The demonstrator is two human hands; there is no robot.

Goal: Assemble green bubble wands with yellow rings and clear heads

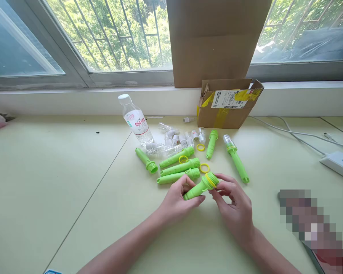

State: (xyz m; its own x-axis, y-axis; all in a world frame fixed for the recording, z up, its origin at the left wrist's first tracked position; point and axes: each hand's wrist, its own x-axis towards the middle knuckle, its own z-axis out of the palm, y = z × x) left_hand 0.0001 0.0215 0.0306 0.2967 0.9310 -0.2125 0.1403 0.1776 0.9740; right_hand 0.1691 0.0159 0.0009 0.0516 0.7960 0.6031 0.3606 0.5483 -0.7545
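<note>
My left hand (pixel 183 198) is closed round a green plastic handle (pixel 196 190), tilted with its threaded end up to the right. A yellow ring (pixel 210 180) sits round that threaded end. The fingers of my right hand (pixel 234 201) pinch at the ring and the rim; their tips are partly hidden. Just beyond lie several more green handles (pixel 180 167), with a loose yellow ring (pixel 205 168) beside them. Clear ribbed plastic caps (pixel 174 150) are heaped behind. To the right, another handle (pixel 237 161) has a clear cap (pixel 228 139) on its end.
A water bottle (pixel 137 121) stands tilted in view behind the parts. An open cardboard box (pixel 228 106) is against the wall below the window. White cables run to a power strip (pixel 338 163) at right. Near the right front lies a blurred-out flat object (pixel 311 228).
</note>
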